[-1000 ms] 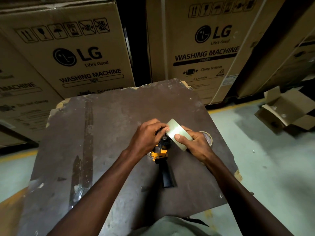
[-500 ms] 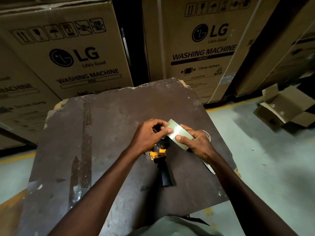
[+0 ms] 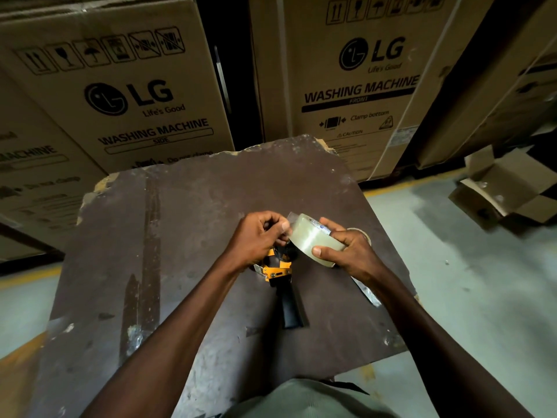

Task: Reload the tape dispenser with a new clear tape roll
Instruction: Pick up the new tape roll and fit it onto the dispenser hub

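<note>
Since the earlier frame the clear round plastic tape roll (image 3: 313, 240) is turning its broad band toward the camera and sitting higher. The right hand (image 3: 351, 251) is gripping it, thumb under the near rim and fingers (image 3: 330, 223) over the far rim. The left hand (image 3: 257, 238) is pinching the loose tape end at the roll's left edge. Just beneath the fingers, the orange-and-black metal tape dispenser (image 3: 281, 282) is lying on the worn dark brown bench (image 3: 187, 224), handle pointing toward the person. Tan cardboard washing-machine cartons (image 3: 114, 95) are standing beyond the hands.
</note>
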`<state>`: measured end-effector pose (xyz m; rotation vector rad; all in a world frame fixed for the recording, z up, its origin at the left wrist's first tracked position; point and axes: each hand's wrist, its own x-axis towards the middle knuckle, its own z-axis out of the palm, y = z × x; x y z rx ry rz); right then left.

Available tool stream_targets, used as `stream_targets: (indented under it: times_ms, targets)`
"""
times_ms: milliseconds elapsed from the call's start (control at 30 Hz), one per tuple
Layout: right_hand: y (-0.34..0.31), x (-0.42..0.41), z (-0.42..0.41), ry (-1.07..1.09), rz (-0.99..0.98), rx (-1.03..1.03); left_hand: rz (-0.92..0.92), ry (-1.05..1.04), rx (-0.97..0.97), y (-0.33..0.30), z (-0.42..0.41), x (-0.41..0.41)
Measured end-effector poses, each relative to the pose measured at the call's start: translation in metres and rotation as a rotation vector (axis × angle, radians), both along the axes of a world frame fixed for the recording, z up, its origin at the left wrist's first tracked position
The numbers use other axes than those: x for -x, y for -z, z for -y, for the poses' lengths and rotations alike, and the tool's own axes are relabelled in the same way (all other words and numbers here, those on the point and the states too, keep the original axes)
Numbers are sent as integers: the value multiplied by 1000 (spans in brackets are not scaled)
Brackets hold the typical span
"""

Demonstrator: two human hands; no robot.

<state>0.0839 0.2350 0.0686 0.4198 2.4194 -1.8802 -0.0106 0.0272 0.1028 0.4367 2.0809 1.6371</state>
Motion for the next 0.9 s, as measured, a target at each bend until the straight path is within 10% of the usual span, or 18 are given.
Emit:
stream_targets:
  times_ms: [233, 400, 900]
  targets:
    - [-3, 8, 6, 369, 148, 586, -2, -54, -27, 5, 2, -1]
    - [-6, 10, -3, 223, 435, 436, -17, -44, -16, 7, 3, -4]
    - [-23, 27, -14, 26, 371, 92, -45, -120, -41, 29, 28, -11]
